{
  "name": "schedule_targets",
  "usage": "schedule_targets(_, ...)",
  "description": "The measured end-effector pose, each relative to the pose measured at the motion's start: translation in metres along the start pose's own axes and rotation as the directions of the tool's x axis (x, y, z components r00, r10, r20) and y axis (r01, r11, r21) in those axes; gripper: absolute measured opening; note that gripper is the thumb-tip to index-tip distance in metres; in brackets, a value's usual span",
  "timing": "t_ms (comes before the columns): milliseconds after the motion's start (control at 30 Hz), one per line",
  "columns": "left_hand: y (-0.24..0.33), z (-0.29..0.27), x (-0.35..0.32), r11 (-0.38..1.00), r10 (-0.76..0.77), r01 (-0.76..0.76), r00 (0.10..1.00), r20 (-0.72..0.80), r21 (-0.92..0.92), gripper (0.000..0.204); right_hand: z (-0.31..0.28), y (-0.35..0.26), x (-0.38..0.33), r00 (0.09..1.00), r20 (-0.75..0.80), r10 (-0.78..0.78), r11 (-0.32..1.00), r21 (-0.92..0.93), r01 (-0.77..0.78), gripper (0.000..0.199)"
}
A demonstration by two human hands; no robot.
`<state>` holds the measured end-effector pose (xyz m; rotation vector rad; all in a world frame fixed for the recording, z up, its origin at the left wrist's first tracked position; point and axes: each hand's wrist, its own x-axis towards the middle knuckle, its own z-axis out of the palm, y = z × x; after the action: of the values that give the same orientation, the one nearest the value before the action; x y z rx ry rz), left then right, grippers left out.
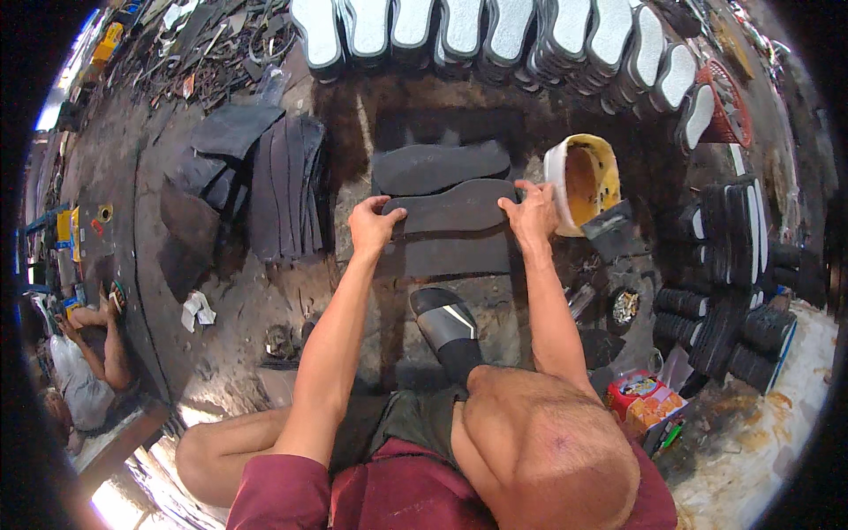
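A dark grey shoe sole (pixel 452 208) lies crosswise in front of me, one long edge wavy. At its left end my left hand (pixel 374 224) is closed, thumb on top of the sole. My right hand (pixel 532 213) pinches the right end, thumb on top and index finger at the far corner. Just beyond it rests another dark sole (pixel 440 166). On the near side lies a flat dark piece (pixel 450 257), partly covered by the held sole. Close to my right hand, a white tub (pixel 555 177) with a yellowed inside stands tilted toward me.
Stacks of white-topped soles (pixel 461 26) curve along the far side. Dark sheets (pixel 287 190) lie to the left. More sole stacks (pixel 733 234) and a red basket (pixel 726 104) are at right. Scraps (pixel 208 44) cover the far left. Another person (pixel 84 367) sits at far left.
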<state>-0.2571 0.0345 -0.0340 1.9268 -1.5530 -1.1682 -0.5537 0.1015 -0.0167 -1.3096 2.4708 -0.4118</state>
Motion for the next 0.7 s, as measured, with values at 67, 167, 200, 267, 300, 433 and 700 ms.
schedule_targets(67,-0.005,-0.002,-0.002,0.999,0.053,-0.053,0.999,0.011,-0.006,0.054,0.003,0.002,0.002,0.989,0.116,0.090,0.992,0.081,-0.099,0.063)
schedule_targets(167,-0.020,-0.012,-0.014,0.932,-0.202,0.275,0.935,0.290,-0.236,0.050,0.011,0.013,0.000,0.992,0.101,0.081,0.977,0.186,-0.099,0.069)
schedule_targets(200,-0.027,-0.014,-0.023,0.887,-0.204,0.311,0.927,0.314,-0.342,0.047,0.012,0.016,-0.003,0.987,0.136,0.090,0.952,0.278,-0.125,0.070)
schedule_targets(267,-0.037,-0.022,-0.040,0.776,-0.344,0.476,0.869,0.355,-0.414,0.041,0.005,0.016,-0.010,0.957,0.253,0.142,0.860,0.447,-0.246,0.064)
schedule_targets(300,-0.039,-0.024,-0.046,0.714,-0.303,0.462,0.882,0.362,-0.526,0.038,-0.002,0.013,-0.015,0.950,0.296,0.099,0.696,0.662,-0.279,0.060)
schedule_targets(433,-0.030,-0.018,-0.053,0.427,-0.449,0.564,0.811,0.375,-0.707,0.043,-0.062,-0.038,-0.043,0.942,0.329,-0.068,0.329,0.899,-0.290,0.049)
schedule_targets(700,0.058,-0.014,0.008,-0.528,0.431,0.342,0.897,0.102,-0.777,0.043,-0.177,-0.152,-0.113,0.219,-0.095,-0.971,0.075,0.751,0.656,0.045)
